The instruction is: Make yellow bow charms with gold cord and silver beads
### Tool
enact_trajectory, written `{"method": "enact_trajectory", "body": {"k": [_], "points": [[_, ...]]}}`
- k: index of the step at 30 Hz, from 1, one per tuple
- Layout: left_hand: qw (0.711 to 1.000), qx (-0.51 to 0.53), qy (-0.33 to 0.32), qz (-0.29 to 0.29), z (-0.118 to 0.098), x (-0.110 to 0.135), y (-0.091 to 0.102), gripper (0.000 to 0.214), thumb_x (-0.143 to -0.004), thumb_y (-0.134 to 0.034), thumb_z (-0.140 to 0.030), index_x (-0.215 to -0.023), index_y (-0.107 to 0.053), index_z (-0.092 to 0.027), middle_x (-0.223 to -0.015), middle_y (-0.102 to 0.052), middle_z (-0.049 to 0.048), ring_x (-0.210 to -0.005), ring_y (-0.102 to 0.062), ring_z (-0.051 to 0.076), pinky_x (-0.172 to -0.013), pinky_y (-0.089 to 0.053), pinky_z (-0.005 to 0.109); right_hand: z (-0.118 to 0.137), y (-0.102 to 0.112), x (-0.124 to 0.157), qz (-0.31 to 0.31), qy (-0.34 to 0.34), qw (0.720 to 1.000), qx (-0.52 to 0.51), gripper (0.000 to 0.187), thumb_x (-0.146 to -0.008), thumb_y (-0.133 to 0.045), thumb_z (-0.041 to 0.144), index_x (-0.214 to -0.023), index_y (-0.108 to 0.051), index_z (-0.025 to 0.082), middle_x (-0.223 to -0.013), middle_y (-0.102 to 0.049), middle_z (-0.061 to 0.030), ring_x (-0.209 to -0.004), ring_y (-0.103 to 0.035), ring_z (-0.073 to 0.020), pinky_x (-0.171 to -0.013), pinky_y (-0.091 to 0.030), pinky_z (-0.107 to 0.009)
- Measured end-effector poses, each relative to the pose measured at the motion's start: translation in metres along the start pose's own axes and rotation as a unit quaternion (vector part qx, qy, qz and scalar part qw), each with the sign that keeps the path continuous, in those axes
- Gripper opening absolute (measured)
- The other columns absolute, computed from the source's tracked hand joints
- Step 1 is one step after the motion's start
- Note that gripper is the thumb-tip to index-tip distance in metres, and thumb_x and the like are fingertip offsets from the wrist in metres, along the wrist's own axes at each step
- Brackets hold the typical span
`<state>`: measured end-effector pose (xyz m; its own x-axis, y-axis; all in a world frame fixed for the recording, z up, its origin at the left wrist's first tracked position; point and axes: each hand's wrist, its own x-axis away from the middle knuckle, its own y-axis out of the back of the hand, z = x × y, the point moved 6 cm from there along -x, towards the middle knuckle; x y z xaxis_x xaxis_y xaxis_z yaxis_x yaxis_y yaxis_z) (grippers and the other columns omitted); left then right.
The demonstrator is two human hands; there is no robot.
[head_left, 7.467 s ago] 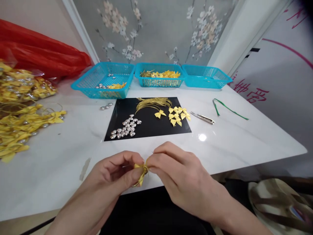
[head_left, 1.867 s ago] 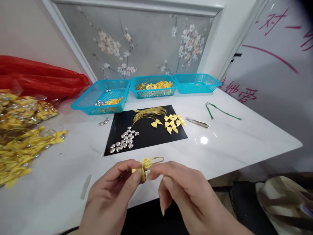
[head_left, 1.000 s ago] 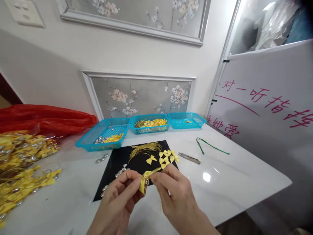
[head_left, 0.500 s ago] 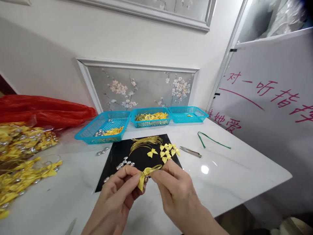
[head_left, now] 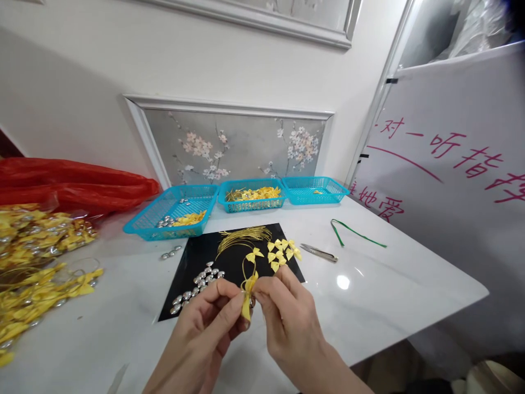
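Observation:
Between both hands is a yellow ribbon bow (head_left: 246, 307) with a loop of gold cord (head_left: 245, 266) rising from it. My left hand (head_left: 215, 323) pinches the bow from the left. From the right, the fingertips of my right hand (head_left: 283, 312) are closed on the same bow, by the cord. A small part of a silver bead shows behind the bow, mostly covered by fingers. On the black mat (head_left: 174, 298) beyond lie several silver beads (head_left: 200, 284), a bundle of gold cords (head_left: 246, 235) and several yellow bows (head_left: 279, 253).
Three blue baskets (head_left: 141, 232) stand along the wall. Thread snips (head_left: 320, 253) and a green ribbon (head_left: 356, 235) lie at the right. Finished-looking bows with beads (head_left: 45, 295) are heaped at the left, beside a red bag (head_left: 74, 183).
The bow has turned so that its cord loop points up instead of right. My right hand has moved left, close against my left fingertips.

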<state>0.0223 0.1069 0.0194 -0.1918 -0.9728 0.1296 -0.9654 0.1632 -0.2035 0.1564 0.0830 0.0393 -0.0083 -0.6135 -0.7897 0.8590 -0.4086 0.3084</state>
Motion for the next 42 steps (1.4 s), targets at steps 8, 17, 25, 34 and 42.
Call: {"method": "enact_trajectory", "body": {"k": [8,17,25,34,42], "points": [[0.999,0.030,-0.015,-0.043,0.001,0.006,-0.002,0.024,-0.074,-0.080,-0.042,-0.072,-0.068,-0.021,-0.071,-0.058,-0.0024,-0.069,-0.052,0.012,-0.066,-0.050,0.020,0.012,-0.005,0.006,-0.085,0.070,0.984,0.139,0.022,-0.093,-0.042,0.004,-0.084,-0.057,0.016,-0.068,-0.044,-0.0023,-0.059,-0.039,-0.0161,-0.053,-0.029,-0.030],[0.986,-0.076,-0.096,-0.111,-0.006,0.013,0.009,0.028,-0.072,-0.079,-0.051,-0.072,-0.069,-0.024,-0.069,-0.062,-0.0032,-0.072,-0.055,0.014,-0.067,-0.049,0.018,0.001,0.010,0.004,-0.018,-0.035,0.999,-0.015,0.020,-0.095,-0.046,0.007,-0.086,-0.061,0.016,-0.074,-0.051,-0.0023,-0.063,-0.051,-0.0127,-0.056,-0.041,-0.025],[0.980,-0.110,-0.116,-0.115,-0.004,0.018,0.010,0.023,-0.076,-0.076,-0.049,-0.074,-0.069,-0.027,-0.068,-0.062,-0.0034,-0.069,-0.054,0.014,-0.064,-0.048,0.017,0.011,0.021,0.002,-0.037,0.002,0.999,0.002,0.024,-0.091,-0.049,0.002,-0.088,-0.067,0.017,-0.073,-0.052,-0.0030,-0.061,-0.052,-0.0124,-0.053,-0.042,-0.024],[0.979,-0.104,-0.121,-0.124,-0.005,0.020,0.010,0.021,-0.075,-0.077,-0.045,-0.071,-0.069,-0.026,-0.066,-0.061,-0.0028,-0.067,-0.053,0.015,-0.063,-0.048,0.018,0.010,0.019,0.001,-0.030,0.018,0.999,0.025,0.024,-0.091,-0.049,0.000,-0.090,-0.068,0.016,-0.071,-0.049,-0.0021,-0.059,-0.048,-0.0121,-0.052,-0.040,-0.023],[0.984,-0.066,-0.104,-0.131,-0.011,0.026,-0.004,0.018,-0.073,-0.079,-0.041,-0.068,-0.070,-0.026,-0.063,-0.061,-0.0028,-0.067,-0.050,0.014,-0.062,-0.044,0.016,0.010,0.018,0.000,-0.020,0.008,1.000,0.000,0.024,-0.092,-0.049,0.003,-0.091,-0.069,0.017,-0.072,-0.051,-0.0020,-0.059,-0.049,-0.0122,-0.051,-0.040,-0.024]]}}
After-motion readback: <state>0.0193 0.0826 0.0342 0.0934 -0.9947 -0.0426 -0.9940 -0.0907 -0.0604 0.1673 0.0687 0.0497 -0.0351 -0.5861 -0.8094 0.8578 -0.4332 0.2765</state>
